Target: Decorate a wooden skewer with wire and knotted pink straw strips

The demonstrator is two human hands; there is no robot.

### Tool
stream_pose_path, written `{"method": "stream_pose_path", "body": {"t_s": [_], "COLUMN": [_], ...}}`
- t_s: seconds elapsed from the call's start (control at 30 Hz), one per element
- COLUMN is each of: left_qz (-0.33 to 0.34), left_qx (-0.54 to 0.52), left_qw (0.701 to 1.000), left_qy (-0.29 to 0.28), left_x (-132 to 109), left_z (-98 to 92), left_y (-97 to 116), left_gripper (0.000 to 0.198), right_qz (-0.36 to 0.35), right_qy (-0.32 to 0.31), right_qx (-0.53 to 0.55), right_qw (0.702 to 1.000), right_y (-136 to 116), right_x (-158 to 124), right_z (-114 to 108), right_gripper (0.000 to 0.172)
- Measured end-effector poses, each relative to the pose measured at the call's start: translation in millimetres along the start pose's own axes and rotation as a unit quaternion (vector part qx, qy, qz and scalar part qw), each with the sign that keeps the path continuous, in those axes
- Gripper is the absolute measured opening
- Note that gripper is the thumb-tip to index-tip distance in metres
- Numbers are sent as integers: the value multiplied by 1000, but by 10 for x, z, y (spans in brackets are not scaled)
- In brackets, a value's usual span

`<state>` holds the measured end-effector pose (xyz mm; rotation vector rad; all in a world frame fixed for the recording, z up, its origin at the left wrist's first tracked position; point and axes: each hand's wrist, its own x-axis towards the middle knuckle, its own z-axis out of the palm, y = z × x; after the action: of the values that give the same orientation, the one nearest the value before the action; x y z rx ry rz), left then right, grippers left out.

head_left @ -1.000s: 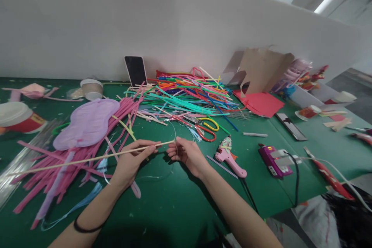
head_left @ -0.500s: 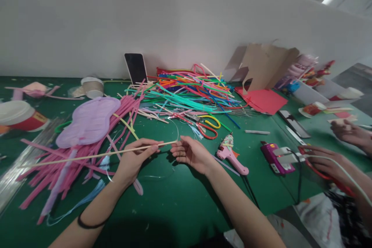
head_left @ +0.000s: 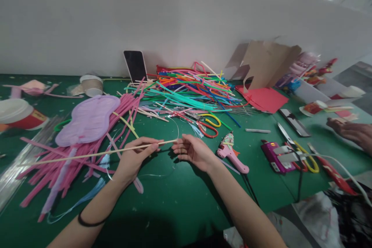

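Thin stick (head_left: 95, 154) was pinched by left hand (head_left: 133, 160) fingers, probably to steady its tip; right hand (head_left: 198, 153) fingers curled loosely beside it, couldn't tell if gripping anything.

Forearms (head_left: 238, 193) angled inward; left hand (head_left: 134, 159) in thumb-and-finger pinch; right hand (head_left: 195, 152) near it, loosely curled.

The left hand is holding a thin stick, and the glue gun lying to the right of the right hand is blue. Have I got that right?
Not quite: the glue gun is pink, as the head view shows. It does lie right of the right hand, and the left hand holds the thin stick.
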<state>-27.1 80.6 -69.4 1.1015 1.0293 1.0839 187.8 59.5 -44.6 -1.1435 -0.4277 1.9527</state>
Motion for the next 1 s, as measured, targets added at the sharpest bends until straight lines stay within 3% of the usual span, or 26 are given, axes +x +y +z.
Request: {"method": "stream_pose_path", "body": {"t_s": [0.53,1.0], "left_qz": [7,18], "left_qx": [8,76], "left_qw": [1000,997], "left_qy": [1,12], "left_x": [3,-28], "left_z": [-7,30], "left_y": [-19,51], "left_gripper": [19,24], "right_qz": [1,-115], "right_qy": [-10,35], "right_qx": [-6,-87], "right_qw": [1000,989], "right_y": [6,40], "right_x": [28,8], "right_z": [-56,-34], "right_gripper": [34,28]}}
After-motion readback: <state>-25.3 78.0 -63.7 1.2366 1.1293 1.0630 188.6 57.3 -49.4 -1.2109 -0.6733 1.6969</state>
